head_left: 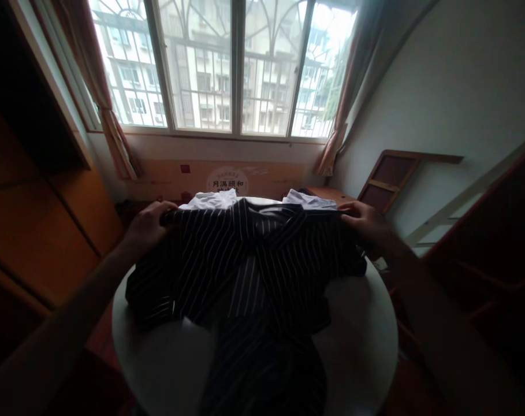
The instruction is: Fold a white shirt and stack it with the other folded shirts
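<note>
Gripping striped shirt, left hand, right hand, round table.

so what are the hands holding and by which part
Both hold the dark striped shirt at its far top edge: left hand at one shoulder corner, right hand at the other, over the round white table.
</note>
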Demonstrator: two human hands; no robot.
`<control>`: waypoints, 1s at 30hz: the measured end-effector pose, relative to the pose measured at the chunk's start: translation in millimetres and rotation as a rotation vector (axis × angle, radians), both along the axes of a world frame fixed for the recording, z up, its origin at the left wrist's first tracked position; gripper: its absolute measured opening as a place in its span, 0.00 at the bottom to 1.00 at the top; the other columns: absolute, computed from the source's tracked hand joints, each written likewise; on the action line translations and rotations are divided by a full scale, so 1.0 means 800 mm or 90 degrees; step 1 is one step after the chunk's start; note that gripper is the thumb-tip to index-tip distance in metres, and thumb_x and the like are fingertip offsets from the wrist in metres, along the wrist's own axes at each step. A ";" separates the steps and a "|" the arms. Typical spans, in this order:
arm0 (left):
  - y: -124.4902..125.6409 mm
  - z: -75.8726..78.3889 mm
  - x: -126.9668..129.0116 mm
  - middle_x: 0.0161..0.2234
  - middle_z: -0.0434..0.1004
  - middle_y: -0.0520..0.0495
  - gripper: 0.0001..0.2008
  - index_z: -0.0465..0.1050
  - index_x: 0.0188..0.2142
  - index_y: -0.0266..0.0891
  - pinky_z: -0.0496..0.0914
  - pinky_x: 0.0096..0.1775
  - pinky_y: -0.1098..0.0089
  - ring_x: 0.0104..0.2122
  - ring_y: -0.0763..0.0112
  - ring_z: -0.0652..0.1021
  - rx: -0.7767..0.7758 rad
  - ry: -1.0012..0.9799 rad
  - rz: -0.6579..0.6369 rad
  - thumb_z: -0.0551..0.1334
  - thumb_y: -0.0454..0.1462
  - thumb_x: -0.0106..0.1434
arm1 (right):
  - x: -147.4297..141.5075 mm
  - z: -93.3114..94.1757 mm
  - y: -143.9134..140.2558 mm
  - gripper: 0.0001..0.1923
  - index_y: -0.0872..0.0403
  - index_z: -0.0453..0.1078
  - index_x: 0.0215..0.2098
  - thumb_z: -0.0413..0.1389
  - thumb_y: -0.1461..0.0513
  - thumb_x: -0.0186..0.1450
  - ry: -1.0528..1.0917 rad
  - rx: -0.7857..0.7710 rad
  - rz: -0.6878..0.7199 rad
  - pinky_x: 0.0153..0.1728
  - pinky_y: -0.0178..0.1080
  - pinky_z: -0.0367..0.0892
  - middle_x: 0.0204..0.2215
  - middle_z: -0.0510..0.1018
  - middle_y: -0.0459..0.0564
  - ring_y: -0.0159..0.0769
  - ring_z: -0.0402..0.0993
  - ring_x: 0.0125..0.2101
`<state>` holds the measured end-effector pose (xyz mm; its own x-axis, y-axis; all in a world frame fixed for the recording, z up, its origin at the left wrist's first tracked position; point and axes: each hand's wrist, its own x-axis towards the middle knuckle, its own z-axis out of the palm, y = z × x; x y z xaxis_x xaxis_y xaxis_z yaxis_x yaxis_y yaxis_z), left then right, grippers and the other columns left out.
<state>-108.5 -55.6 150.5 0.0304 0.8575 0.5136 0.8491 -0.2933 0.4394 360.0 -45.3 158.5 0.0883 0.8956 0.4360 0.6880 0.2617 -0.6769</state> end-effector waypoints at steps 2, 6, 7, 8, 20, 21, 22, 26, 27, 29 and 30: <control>0.015 -0.008 0.016 0.50 0.64 0.43 0.27 0.60 0.51 0.44 0.57 0.51 0.55 0.50 0.54 0.64 0.174 0.048 0.101 0.62 0.39 0.51 | -0.018 -0.006 0.014 0.23 0.57 0.65 0.43 0.59 0.54 0.51 -0.070 0.126 -0.068 0.40 0.47 0.65 0.43 0.71 0.59 0.46 0.69 0.43; 0.016 -0.031 0.034 0.37 0.72 0.44 0.17 0.67 0.43 0.40 0.65 0.40 0.63 0.37 0.61 0.72 0.023 0.124 0.056 0.57 0.43 0.55 | -0.046 -0.035 0.009 0.23 0.57 0.65 0.44 0.57 0.55 0.53 -0.201 0.103 0.034 0.45 0.45 0.62 0.45 0.70 0.58 0.46 0.66 0.46; 0.013 -0.039 0.033 0.30 0.72 0.46 0.13 0.70 0.36 0.40 0.65 0.35 0.66 0.30 0.64 0.73 -0.067 0.153 0.037 0.56 0.44 0.56 | -0.049 -0.045 0.002 0.19 0.56 0.68 0.41 0.56 0.55 0.53 -0.229 0.055 0.072 0.42 0.43 0.63 0.41 0.73 0.57 0.44 0.69 0.42; 0.010 -0.047 0.030 0.24 0.72 0.48 0.12 0.71 0.28 0.40 0.64 0.31 0.68 0.26 0.66 0.72 -0.154 0.182 0.020 0.55 0.44 0.55 | -0.051 -0.055 -0.005 0.15 0.56 0.69 0.36 0.56 0.55 0.54 -0.254 -0.003 0.106 0.38 0.41 0.65 0.36 0.75 0.54 0.41 0.71 0.37; -0.028 -0.152 0.039 0.39 0.74 0.40 0.13 0.70 0.38 0.39 0.64 0.38 0.68 0.40 0.60 0.73 -0.223 0.153 0.039 0.53 0.42 0.58 | -0.103 -0.131 -0.113 0.22 0.56 0.66 0.19 0.48 0.47 0.59 -0.285 -0.324 0.252 0.20 0.32 0.49 0.18 0.69 0.46 0.28 0.59 0.18; -0.028 -0.153 0.047 0.40 0.74 0.39 0.14 0.70 0.38 0.38 0.64 0.40 0.67 0.42 0.60 0.72 -0.205 0.145 0.038 0.53 0.43 0.58 | -0.111 -0.134 -0.117 0.20 0.56 0.66 0.20 0.51 0.48 0.57 -0.305 -0.305 0.237 0.20 0.32 0.49 0.18 0.70 0.46 0.29 0.59 0.19; -0.026 -0.152 0.055 0.39 0.74 0.39 0.15 0.70 0.36 0.38 0.64 0.41 0.67 0.42 0.60 0.72 -0.196 0.132 0.034 0.52 0.45 0.58 | -0.117 -0.136 -0.120 0.17 0.55 0.66 0.19 0.53 0.51 0.55 -0.321 -0.282 0.228 0.21 0.32 0.49 0.19 0.70 0.46 0.29 0.60 0.19; -0.013 -0.145 0.077 0.30 0.74 0.43 0.17 0.68 0.24 0.38 0.65 0.37 0.67 0.34 0.61 0.74 -0.222 0.009 -0.014 0.54 0.49 0.55 | -0.125 -0.139 -0.112 0.10 0.56 0.64 0.16 0.51 0.62 0.54 -0.259 -0.265 0.284 0.21 0.32 0.51 0.16 0.67 0.43 0.28 0.59 0.19; -0.009 -0.144 0.081 0.27 0.74 0.44 0.15 0.67 0.22 0.39 0.65 0.35 0.67 0.31 0.62 0.74 -0.239 -0.043 -0.045 0.55 0.48 0.53 | -0.122 -0.137 -0.107 0.10 0.56 0.64 0.17 0.50 0.62 0.54 -0.201 -0.285 0.305 0.21 0.31 0.52 0.16 0.67 0.43 0.27 0.59 0.19; 0.001 -0.143 0.087 0.22 0.71 0.49 0.11 0.65 0.19 0.38 0.65 0.29 0.69 0.25 0.67 0.72 -0.273 -0.177 -0.099 0.58 0.43 0.50 | -0.113 -0.132 -0.095 0.10 0.56 0.66 0.19 0.50 0.60 0.55 -0.064 -0.320 0.321 0.21 0.31 0.55 0.17 0.68 0.43 0.28 0.61 0.19; 0.006 -0.144 0.089 0.19 0.69 0.51 0.10 0.63 0.18 0.38 0.65 0.27 0.71 0.22 0.69 0.71 -0.283 -0.260 -0.109 0.58 0.41 0.49 | -0.107 -0.128 -0.088 0.10 0.56 0.66 0.20 0.50 0.59 0.55 -0.001 -0.317 0.306 0.21 0.32 0.56 0.17 0.69 0.43 0.29 0.62 0.20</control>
